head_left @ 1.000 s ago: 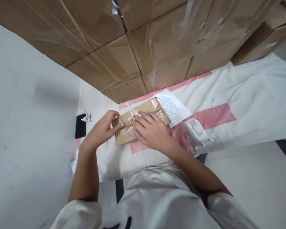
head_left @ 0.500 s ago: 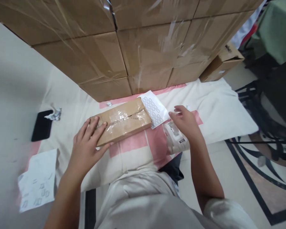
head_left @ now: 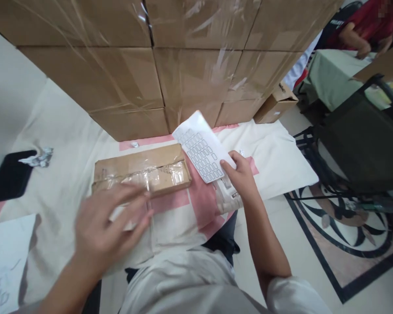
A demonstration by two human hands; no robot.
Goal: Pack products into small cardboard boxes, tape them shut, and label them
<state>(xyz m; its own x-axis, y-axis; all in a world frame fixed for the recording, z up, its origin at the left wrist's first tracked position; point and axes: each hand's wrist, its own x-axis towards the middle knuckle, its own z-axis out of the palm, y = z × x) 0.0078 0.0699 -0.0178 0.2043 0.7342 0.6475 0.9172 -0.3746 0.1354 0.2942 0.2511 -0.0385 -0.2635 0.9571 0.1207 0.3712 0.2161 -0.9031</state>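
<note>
My right hand (head_left: 240, 174) pinches the lower right edge of a white sticker sheet (head_left: 199, 152) printed with rows of small rounded outlines. The sheet is lifted at a slant beside a flat brown cardboard box (head_left: 140, 163) closed with clear tape. My left hand (head_left: 106, 222), smeared by motion, hovers in front of the box with its fingers apart and nothing visible in them. Below the sticker sheet lies a clear plastic packet (head_left: 227, 198) with a white printed item inside, partly covered by the sheet and my right hand.
Taped cardboard cartons (head_left: 196, 74) form a wall behind the cloth-covered surface (head_left: 271, 161). A black phone-like slab (head_left: 9, 176) with crumpled paper (head_left: 41, 158) and a marked sheet (head_left: 6, 257) lie left. At right are a small carton (head_left: 277, 104), a dark chair (head_left: 356, 117) and another person (head_left: 363, 32).
My right hand has taken hold of the sticker sheet and raised it from beside the box. My left hand has come off the box toward me. The view has shifted right.
</note>
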